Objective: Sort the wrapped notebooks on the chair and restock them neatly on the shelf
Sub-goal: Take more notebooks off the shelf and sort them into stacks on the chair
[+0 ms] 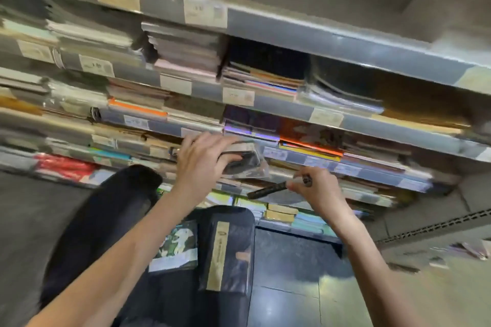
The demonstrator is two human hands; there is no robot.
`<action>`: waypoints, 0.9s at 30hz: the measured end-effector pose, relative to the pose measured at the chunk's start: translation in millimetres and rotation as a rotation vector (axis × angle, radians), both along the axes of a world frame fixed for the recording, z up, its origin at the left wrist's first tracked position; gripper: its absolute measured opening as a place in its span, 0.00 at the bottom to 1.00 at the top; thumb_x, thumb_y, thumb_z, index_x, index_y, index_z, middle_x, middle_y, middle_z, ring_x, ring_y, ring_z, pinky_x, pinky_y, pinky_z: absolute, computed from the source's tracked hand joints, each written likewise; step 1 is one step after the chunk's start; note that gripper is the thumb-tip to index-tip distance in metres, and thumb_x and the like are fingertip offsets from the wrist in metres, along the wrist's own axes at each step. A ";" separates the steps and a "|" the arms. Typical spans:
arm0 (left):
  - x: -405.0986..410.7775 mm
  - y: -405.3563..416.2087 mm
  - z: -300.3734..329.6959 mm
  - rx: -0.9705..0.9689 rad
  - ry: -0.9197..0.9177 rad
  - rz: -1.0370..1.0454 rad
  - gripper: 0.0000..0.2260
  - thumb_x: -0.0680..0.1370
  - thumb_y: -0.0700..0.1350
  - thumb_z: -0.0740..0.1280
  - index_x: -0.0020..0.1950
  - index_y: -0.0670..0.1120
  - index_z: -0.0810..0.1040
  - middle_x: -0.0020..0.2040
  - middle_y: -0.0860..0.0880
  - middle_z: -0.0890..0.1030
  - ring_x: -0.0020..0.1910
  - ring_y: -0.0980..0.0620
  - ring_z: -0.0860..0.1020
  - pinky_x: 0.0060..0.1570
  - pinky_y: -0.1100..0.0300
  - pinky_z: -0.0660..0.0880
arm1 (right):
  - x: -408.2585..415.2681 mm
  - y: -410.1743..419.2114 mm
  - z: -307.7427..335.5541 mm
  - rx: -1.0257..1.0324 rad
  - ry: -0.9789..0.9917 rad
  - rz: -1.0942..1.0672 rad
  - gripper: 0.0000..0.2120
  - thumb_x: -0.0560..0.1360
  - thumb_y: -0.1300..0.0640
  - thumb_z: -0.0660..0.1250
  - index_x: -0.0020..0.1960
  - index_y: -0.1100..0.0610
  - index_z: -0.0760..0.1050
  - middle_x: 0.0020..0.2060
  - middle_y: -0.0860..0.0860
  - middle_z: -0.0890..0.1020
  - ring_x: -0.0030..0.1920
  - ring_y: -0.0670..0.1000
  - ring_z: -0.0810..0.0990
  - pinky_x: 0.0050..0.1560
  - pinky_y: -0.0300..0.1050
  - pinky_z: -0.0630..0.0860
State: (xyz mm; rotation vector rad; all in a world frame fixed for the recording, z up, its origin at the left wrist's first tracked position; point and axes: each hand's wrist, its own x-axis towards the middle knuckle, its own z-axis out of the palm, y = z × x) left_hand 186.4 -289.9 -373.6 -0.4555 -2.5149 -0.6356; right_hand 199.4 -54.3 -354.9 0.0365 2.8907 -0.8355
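My left hand point(199, 160) grips a dark wrapped notebook point(244, 160) and holds it up against the edge of a shelf point(372, 170). A thin dark notebook point(268, 190) is pinched edge-on in my right hand point(314, 188), just right of and below the first one. On the black chair point(170, 295) below lie two more wrapped notebooks: a black one with a gold band point(225, 249) and one with a green and white picture cover point(176, 248). The view is blurred by motion.
Several metal shelf tiers with price labels point(204, 13) carry stacked notebooks in many colours. The chair's black backrest point(106, 215) stands at the left. A shiny tiled floor point(305, 287) lies to the right, and grey cardboard point(430, 223) leans at the far right.
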 end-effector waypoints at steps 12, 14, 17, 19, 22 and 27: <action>39.0 2.5 -183.3 -0.037 -0.369 0.140 0.19 0.73 0.56 0.57 0.53 0.49 0.82 0.44 0.52 0.83 0.43 0.49 0.79 0.43 0.58 0.59 | 7.9 12.0 -144.5 -0.048 -0.117 0.096 0.09 0.70 0.56 0.73 0.44 0.61 0.80 0.37 0.57 0.81 0.40 0.56 0.78 0.39 0.44 0.71; 39.7 8.7 -199.5 -0.007 -0.365 0.136 0.19 0.73 0.56 0.57 0.53 0.48 0.82 0.44 0.51 0.83 0.43 0.49 0.79 0.44 0.59 0.59 | 10.8 19.8 -159.6 -0.044 -0.125 0.093 0.10 0.70 0.55 0.72 0.46 0.60 0.80 0.39 0.57 0.81 0.42 0.56 0.77 0.38 0.43 0.71; 38.8 21.3 -218.6 0.036 -0.363 0.120 0.19 0.73 0.55 0.58 0.54 0.49 0.82 0.46 0.52 0.83 0.44 0.50 0.77 0.44 0.60 0.59 | 12.5 37.1 -176.6 -0.028 -0.103 0.080 0.10 0.71 0.55 0.72 0.47 0.61 0.80 0.40 0.55 0.80 0.41 0.54 0.76 0.35 0.30 0.67; 42.1 29.8 -234.4 0.061 -0.383 0.098 0.18 0.73 0.55 0.59 0.55 0.50 0.81 0.48 0.54 0.83 0.46 0.54 0.73 0.45 0.61 0.59 | 13.4 48.8 -186.1 -0.014 -0.080 0.062 0.10 0.71 0.54 0.72 0.47 0.60 0.80 0.41 0.54 0.79 0.45 0.54 0.74 0.38 0.35 0.66; 54.0 38.6 -263.4 0.062 -0.444 0.063 0.18 0.72 0.55 0.59 0.55 0.51 0.82 0.51 0.54 0.83 0.50 0.56 0.72 0.47 0.62 0.58 | 14.5 60.6 -200.0 0.002 -0.089 0.040 0.11 0.71 0.55 0.71 0.50 0.60 0.79 0.43 0.57 0.79 0.49 0.55 0.70 0.42 0.44 0.64; 78.3 56.8 -290.9 -0.049 -0.469 0.032 0.17 0.72 0.54 0.59 0.52 0.51 0.83 0.49 0.55 0.83 0.47 0.56 0.72 0.47 0.60 0.60 | 18.1 73.4 -216.3 0.021 -0.094 0.048 0.11 0.71 0.54 0.72 0.49 0.61 0.79 0.42 0.56 0.78 0.49 0.56 0.70 0.43 0.44 0.63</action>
